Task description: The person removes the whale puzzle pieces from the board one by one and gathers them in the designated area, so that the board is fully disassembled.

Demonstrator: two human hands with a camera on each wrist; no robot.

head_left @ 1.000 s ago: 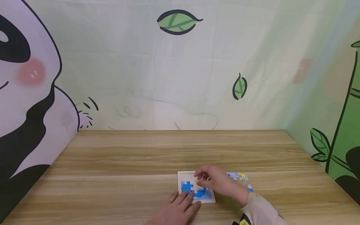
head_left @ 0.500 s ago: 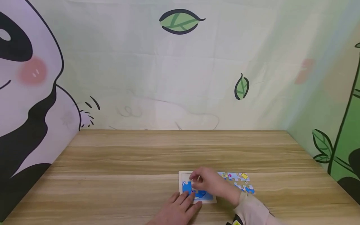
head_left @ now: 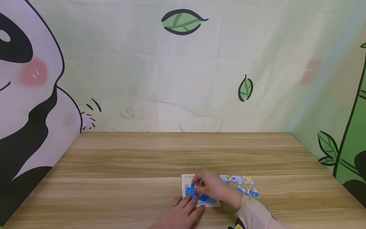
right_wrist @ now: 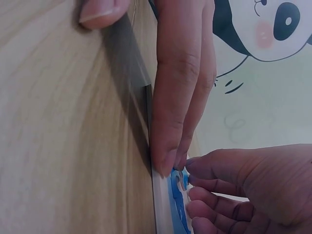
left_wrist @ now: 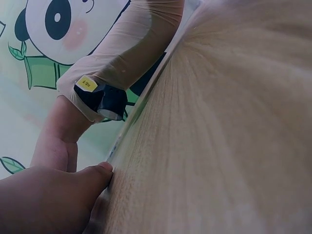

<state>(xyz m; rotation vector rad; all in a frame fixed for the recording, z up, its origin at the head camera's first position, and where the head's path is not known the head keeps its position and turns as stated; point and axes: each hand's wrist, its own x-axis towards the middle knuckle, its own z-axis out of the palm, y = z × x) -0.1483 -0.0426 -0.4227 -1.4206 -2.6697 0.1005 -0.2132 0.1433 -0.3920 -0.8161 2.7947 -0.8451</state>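
A small jigsaw board with a pale frame (head_left: 183, 186) lies on the table, partly filled with blue picture pieces (head_left: 189, 190). My left hand (head_left: 181, 211) rests with straight fingers on the near left part of the board, its thumb at the near edge. Over the middle of the board, my right hand (head_left: 213, 186) pinches a small puzzle piece (right_wrist: 183, 181) between thumb and finger, low against the picture. The right wrist view has the left fingertips (right_wrist: 165, 163) right beside that piece. The right hand hides much of the board's upper right.
Several loose puzzle pieces (head_left: 248, 180) lie in rows just right of the board, partly behind the right forearm. A wood-grain table (head_left: 128, 165) spreads around, with a cartoon-printed backdrop (head_left: 137, 73) along its far edge. The right sleeve carries a dark wrist strap (left_wrist: 109, 100).
The right hand has moved left and slightly down over the board, bringing its pinching fingers to the blue pieces. More of the loose pieces now show. The left hand stays in place.
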